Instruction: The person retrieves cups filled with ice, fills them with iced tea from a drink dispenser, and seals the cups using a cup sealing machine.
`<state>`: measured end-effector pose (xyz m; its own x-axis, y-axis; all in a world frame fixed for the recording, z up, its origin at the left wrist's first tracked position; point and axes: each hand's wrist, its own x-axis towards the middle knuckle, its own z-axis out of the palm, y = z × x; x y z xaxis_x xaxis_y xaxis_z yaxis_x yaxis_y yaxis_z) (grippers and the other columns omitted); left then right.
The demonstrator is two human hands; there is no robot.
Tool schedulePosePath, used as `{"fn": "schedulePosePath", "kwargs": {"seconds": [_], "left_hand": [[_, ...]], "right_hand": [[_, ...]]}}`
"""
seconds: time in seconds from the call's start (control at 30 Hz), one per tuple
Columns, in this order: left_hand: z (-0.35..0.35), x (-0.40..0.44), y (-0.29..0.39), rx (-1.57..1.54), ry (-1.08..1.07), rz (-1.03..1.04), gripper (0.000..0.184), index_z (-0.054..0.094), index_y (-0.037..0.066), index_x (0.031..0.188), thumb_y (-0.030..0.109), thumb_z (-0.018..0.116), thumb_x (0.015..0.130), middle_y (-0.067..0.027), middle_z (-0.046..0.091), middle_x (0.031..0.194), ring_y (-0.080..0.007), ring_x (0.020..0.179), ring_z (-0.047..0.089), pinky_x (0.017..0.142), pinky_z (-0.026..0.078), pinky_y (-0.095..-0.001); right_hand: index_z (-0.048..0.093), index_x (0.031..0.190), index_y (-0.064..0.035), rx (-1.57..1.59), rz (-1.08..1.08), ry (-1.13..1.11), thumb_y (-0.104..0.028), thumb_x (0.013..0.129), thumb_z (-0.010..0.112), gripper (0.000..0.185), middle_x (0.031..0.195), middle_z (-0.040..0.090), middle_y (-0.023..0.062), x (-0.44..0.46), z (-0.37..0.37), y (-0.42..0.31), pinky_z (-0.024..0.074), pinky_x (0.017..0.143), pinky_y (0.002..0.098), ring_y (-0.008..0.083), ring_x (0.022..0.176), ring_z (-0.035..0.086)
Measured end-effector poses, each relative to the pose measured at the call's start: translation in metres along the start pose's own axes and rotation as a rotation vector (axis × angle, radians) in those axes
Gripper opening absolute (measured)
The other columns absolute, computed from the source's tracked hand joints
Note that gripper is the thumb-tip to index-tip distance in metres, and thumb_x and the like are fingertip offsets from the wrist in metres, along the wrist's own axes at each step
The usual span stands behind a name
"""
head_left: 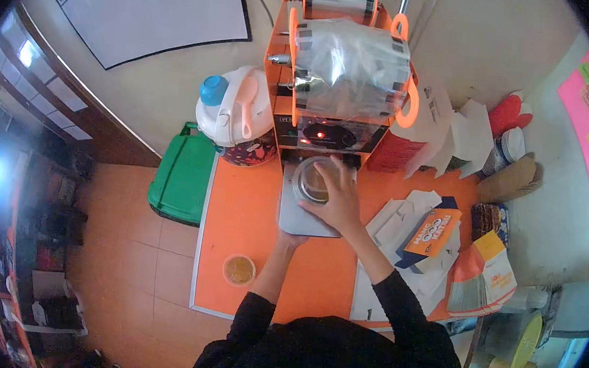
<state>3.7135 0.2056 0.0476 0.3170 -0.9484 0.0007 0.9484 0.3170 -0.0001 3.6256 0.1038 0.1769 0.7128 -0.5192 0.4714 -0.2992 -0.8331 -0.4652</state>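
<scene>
An orange cup sealing machine (338, 135) stands at the back of the orange table, with a roll of clear film (348, 68) at its top. From its base a metal tray (305, 222) sticks out toward me. On the tray sits a clear round plastic cup (313, 177). My right hand (338, 199) reaches over it, with thumb and fingers curved around the rim. My left hand (292, 240) is at the tray's front edge, its fingers hidden beneath. Nearer to me, a second cup with brownish contents (239, 270) stands on the table.
A white rice cooker (234, 111) with a ladle on its lid stands left of the machine. Beside the table is a green-lidded bin (183, 177). Flat white cartons (403, 230), an orange box (433, 233) and paper sleeves (480, 283) lie to the right.
</scene>
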Motion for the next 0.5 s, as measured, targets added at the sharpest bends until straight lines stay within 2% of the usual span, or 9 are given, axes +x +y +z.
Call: {"fn": "schedulePosePath", "kwargs": {"seconds": [0.07, 0.13, 0.17, 0.27, 0.33, 0.37, 0.43, 0.47, 0.5], "left_hand": [[0.006, -0.001, 0.005, -0.116, -0.112, -0.018, 0.064, 0.035, 0.014, 0.139, 0.058, 0.028, 0.092, -0.0129, 0.045, 0.136, -0.032, 0.123, 0.045, 0.104, 0.034, -0.0517], [0.036, -0.011, 0.008, 0.102, 0.067, -0.007, 0.069, 0.035, 0.014, 0.139, 0.062, 0.031, 0.09, -0.0119, 0.045, 0.136, -0.0303, 0.122, 0.046, 0.103, 0.034, -0.0514], [0.042, -0.014, 0.012, 0.103, 0.068, 0.001, 0.069, 0.035, 0.014, 0.139, 0.062, 0.031, 0.09, -0.0119, 0.045, 0.136, -0.0303, 0.122, 0.046, 0.103, 0.034, -0.0514], [0.049, -0.016, 0.029, 0.176, 0.014, -0.104, 0.074, 0.034, 0.013, 0.14, 0.065, 0.032, 0.088, -0.0113, 0.043, 0.138, -0.0294, 0.125, 0.043, 0.105, 0.032, -0.0487], [0.046, -0.019, 0.038, 0.564, 0.297, -0.001, 0.082, 0.032, 0.007, 0.139, 0.069, 0.034, 0.085, -0.0146, 0.043, 0.137, -0.0326, 0.126, 0.041, 0.106, 0.03, -0.0479], [0.048, -0.027, 0.037, 0.565, 0.297, 0.013, 0.082, 0.032, 0.007, 0.139, 0.069, 0.034, 0.085, -0.0146, 0.043, 0.137, -0.0326, 0.126, 0.041, 0.106, 0.03, -0.0479], [0.077, -0.045, 0.035, 1.399, 0.536, 0.69, 0.079, 0.03, 0.003, 0.139, 0.053, 0.057, 0.083, -0.0158, 0.043, 0.135, -0.0304, 0.128, 0.038, 0.107, 0.027, -0.0453], [0.094, -0.054, 0.037, 1.397, 0.547, 0.713, 0.079, 0.03, 0.003, 0.139, 0.053, 0.057, 0.083, -0.0158, 0.043, 0.135, -0.0304, 0.128, 0.038, 0.107, 0.027, -0.0453], [0.119, -0.064, 0.038, 1.505, 0.299, 0.718, 0.078, 0.032, 0.002, 0.137, 0.039, 0.067, 0.078, -0.0152, 0.046, 0.132, -0.028, 0.125, 0.042, 0.105, 0.031, -0.043]], "right_hand": [[0.056, 0.122, -0.017, 0.036, 0.01, 0.026, -0.041, 0.061, 0.081, 0.07, 0.135, 0.035, 0.014, 0.009, 0.003, 0.0, 0.037, 0.098, 0.0437, 0.0349, 0.116, 0.045], [0.059, 0.113, -0.0148, 0.283, 0.095, 0.117, -0.031, 0.058, 0.084, 0.062, 0.133, 0.035, 0.0129, 0.014, 0.0, -0.003, 0.0413, 0.094, 0.0401, 0.032, 0.107, 0.051], [0.06, 0.109, -0.0101, 0.272, 0.036, 0.159, -0.023, 0.058, 0.085, 0.058, 0.128, 0.043, 0.0127, 0.018, -0.005, -0.007, 0.0435, 0.092, 0.0373, 0.0282, 0.104, 0.055], [0.058, 0.11, -0.0056, 0.451, 0.031, 0.326, -0.023, 0.06, 0.084, 0.059, 0.118, 0.052, 0.0126, 0.028, -0.027, -0.025, 0.0437, 0.092, 0.036, 0.0262, 0.104, 0.056], [0.057, 0.112, -0.006, 0.545, 0.037, 0.292, -0.023, 0.058, 0.083, 0.063, 0.114, 0.055, 0.0127, 0.037, -0.043, -0.043, 0.0444, 0.091, 0.0377, 0.0277, 0.104, 0.056], [0.055, 0.114, -0.0064, 0.636, 0.051, 0.266, -0.023, 0.056, 0.083, 0.067, 0.111, 0.058, 0.0127, 0.041, -0.049, -0.053, 0.0452, 0.09, 0.0394, 0.0293, 0.104, 0.056], [0.054, 0.116, -0.0066, 0.543, -0.105, 0.214, -0.024, 0.056, 0.083, 0.069, 0.112, 0.057, 0.0133, 0.044, -0.059, -0.076, 0.0457, 0.09, 0.039, 0.0296, 0.104, 0.056], [0.053, 0.118, -0.0068, 0.44, -0.248, 0.161, -0.025, 0.055, 0.083, 0.072, 0.114, 0.056, 0.0139, 0.043, -0.059, -0.087, 0.0461, 0.089, 0.0385, 0.0299, 0.105, 0.056], [0.053, 0.119, -0.0064, 0.52, -0.196, 0.103, -0.028, 0.057, 0.084, 0.073, 0.115, 0.056, 0.0139, 0.039, -0.057, -0.097, 0.0461, 0.09, 0.0385, 0.0304, 0.105, 0.056]]}}
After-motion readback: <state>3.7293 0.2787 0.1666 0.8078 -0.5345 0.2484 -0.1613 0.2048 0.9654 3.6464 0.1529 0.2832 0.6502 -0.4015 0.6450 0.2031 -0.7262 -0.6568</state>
